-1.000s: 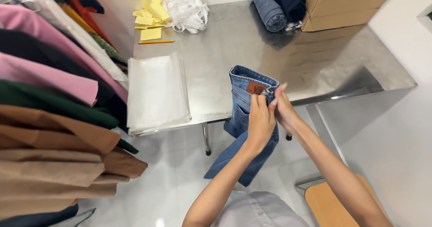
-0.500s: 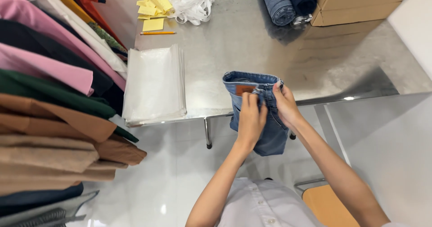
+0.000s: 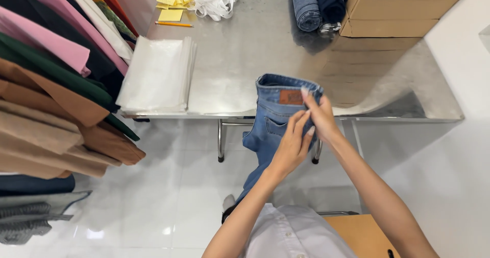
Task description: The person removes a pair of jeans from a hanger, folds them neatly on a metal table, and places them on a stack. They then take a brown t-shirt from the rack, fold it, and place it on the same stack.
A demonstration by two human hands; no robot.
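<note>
1. A single view, worn on the person's head, looks steeply down past chest and forearms.
2. It faces forward over the steel surface (image 3: 245,59), with the floor (image 3: 168,196) below.
3. The hands sit close, mid-frame.

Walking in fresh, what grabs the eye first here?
Blue jeans held at the waistband by the left hand and right hand, at the near edge of a shiny metal table. At far left, a row of hanging clothes in pink, green and brown; beside it lies a stack of clear bags.
</note>
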